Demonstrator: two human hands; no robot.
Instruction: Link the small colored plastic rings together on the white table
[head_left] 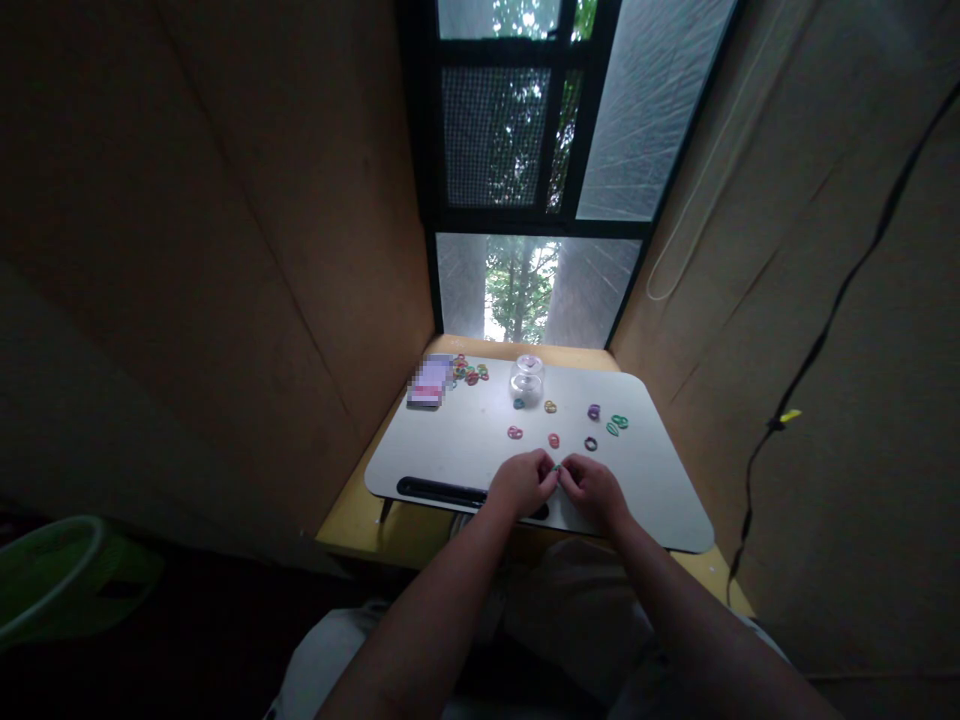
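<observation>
My left hand (527, 482) and my right hand (592, 487) meet over the near part of a white lap table (450, 445). Both are closed, fingertips pinching a tiny green elastic band (557, 468) between them; most of it is hidden. Just beyond my fingers lie small piles of similar bands: red (553, 440), pink (514, 433) and dark (591, 444). Farther back are blue (518, 403), yellow (550, 407) and purple (594, 411) ones. Some green bands (619, 422) rest to the right.
A clear plastic jar (527, 380) stands at the table's back. A mixed heap of bands (471, 371) lies beside a blurred-out box (430, 381) at the far left. The black slot (441, 490) runs along the near edge. A dark cable (832, 320) hangs at right; a green basket (75, 580) is lower left.
</observation>
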